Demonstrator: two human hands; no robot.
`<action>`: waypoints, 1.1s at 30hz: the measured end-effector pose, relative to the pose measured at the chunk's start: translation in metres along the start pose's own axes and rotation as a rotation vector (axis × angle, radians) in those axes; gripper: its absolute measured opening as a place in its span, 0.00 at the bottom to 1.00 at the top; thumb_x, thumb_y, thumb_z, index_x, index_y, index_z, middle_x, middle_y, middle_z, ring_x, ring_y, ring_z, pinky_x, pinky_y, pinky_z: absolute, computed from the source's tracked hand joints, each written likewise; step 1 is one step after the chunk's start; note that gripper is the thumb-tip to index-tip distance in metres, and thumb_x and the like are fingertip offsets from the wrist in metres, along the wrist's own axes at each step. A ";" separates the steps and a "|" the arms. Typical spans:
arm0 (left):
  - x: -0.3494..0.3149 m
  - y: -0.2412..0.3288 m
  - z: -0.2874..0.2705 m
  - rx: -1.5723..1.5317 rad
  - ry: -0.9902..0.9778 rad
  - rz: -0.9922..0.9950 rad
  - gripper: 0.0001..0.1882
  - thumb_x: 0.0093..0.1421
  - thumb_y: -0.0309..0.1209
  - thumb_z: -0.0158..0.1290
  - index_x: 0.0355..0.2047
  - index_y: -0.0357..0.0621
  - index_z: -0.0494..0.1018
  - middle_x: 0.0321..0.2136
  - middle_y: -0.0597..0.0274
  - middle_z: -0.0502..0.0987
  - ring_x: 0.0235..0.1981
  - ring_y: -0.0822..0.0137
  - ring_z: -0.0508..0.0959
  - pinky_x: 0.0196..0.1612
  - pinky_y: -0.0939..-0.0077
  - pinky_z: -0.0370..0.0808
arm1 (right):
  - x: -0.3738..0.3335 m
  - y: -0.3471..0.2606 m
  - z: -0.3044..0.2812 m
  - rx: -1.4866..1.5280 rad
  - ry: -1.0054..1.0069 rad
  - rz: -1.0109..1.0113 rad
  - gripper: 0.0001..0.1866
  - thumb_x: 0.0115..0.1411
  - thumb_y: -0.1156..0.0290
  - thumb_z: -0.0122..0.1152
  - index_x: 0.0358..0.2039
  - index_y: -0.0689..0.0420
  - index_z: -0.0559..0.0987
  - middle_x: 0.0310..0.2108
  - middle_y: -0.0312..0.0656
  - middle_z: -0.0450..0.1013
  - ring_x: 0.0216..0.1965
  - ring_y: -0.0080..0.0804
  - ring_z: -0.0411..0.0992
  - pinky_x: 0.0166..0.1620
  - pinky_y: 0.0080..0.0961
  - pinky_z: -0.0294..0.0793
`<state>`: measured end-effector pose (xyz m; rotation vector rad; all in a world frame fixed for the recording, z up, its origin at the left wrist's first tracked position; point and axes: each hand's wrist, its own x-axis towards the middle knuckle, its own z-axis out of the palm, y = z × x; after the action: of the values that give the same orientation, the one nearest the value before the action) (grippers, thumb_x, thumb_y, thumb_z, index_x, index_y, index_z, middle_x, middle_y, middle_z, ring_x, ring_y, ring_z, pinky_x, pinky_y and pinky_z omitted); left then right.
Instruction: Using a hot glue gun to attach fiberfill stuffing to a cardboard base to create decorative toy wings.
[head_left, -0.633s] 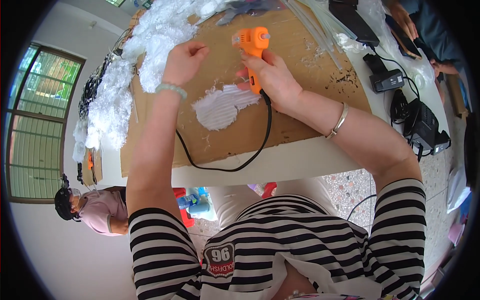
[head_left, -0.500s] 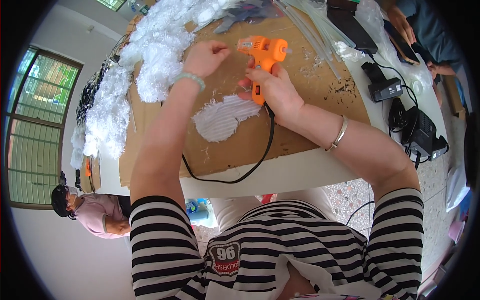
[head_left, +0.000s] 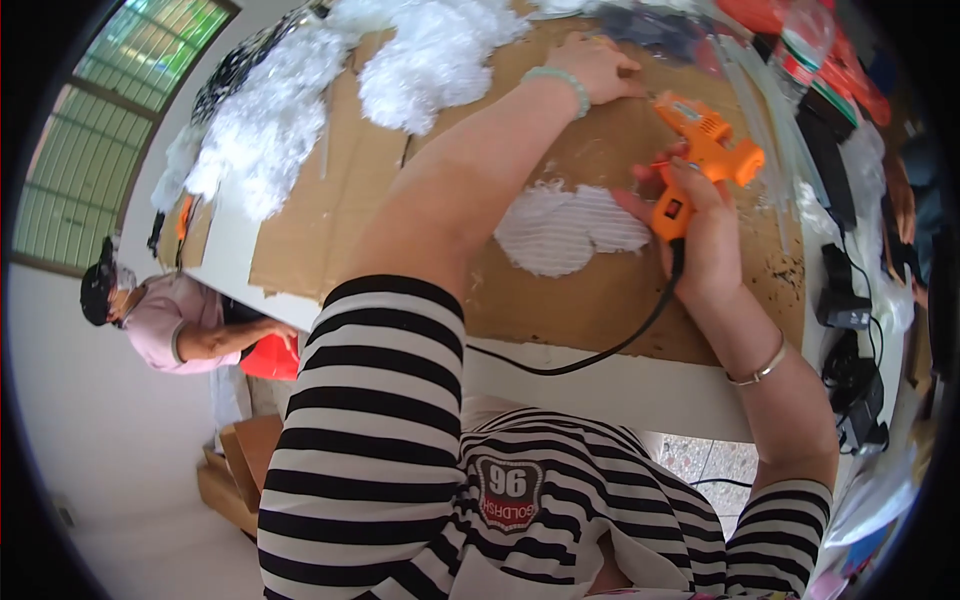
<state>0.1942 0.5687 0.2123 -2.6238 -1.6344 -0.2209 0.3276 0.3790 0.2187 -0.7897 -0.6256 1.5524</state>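
My right hand (head_left: pixel 708 235) is wrapped round the handle of an orange hot glue gun (head_left: pixel 708 142), its nozzle tilted toward the far left and its black cord trailing back over the cardboard. My left hand (head_left: pixel 592 68) reaches to the far part of the cardboard sheet (head_left: pixel 430 170), fingers bent inward; what they hold, if anything, does not show. Between my arms lies a white ribbed piece (head_left: pixel 570 228) with frayed edges, flat on the cardboard and touched by neither palm.
Fluffy white tinsel-like heaps (head_left: pixel 425 60) cover the far left. Translucent rods (head_left: pixel 755 90) lie at the far right, near a plastic bottle (head_left: pixel 800 45). Black power adapters (head_left: pixel 855 385) line the right edge. A person in pink (head_left: pixel 180 320) is at the left; another person's hand shows far right.
My left hand has moved farther out and away across the cardboard. The view has swung, so the glue gun and the white piece appear farther right; my right hand still grips the glue gun.
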 end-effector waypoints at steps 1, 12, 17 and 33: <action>0.000 -0.006 0.007 -0.013 -0.007 0.004 0.27 0.50 0.59 0.52 0.51 0.74 0.72 0.57 0.73 0.66 0.59 0.53 0.60 0.58 0.51 0.62 | -0.002 0.003 -0.001 -0.008 0.015 -0.020 0.09 0.61 0.74 0.48 0.42 0.57 0.69 0.38 0.40 0.68 0.41 0.33 0.71 0.45 0.44 0.76; -0.078 -0.003 -0.035 -0.080 -0.040 -0.055 0.24 0.49 0.55 0.54 0.41 0.57 0.78 0.43 0.61 0.77 0.49 0.56 0.73 0.51 0.61 0.69 | -0.027 0.019 -0.010 -0.073 0.009 -0.065 0.09 0.60 0.74 0.49 0.42 0.59 0.70 0.38 0.40 0.67 0.39 0.33 0.70 0.46 0.42 0.75; -0.074 0.013 -0.026 -0.036 0.021 -0.147 0.29 0.48 0.57 0.54 0.41 0.48 0.78 0.43 0.57 0.77 0.50 0.57 0.73 0.51 0.62 0.70 | -0.034 0.012 -0.002 -0.078 0.028 -0.053 0.09 0.61 0.74 0.48 0.42 0.60 0.70 0.38 0.40 0.68 0.40 0.33 0.70 0.49 0.46 0.74; -0.031 -0.029 -0.011 -0.184 -0.083 -0.148 0.33 0.45 0.54 0.58 0.50 0.55 0.73 0.48 0.59 0.75 0.51 0.59 0.73 0.54 0.68 0.69 | -0.026 -0.009 -0.006 -0.124 -0.004 -0.033 0.09 0.61 0.73 0.49 0.43 0.56 0.69 0.36 0.38 0.67 0.35 0.29 0.71 0.45 0.40 0.77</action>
<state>0.1534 0.5531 0.2173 -2.6753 -1.9264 -0.2842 0.3390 0.3542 0.2258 -0.8655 -0.7395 1.4962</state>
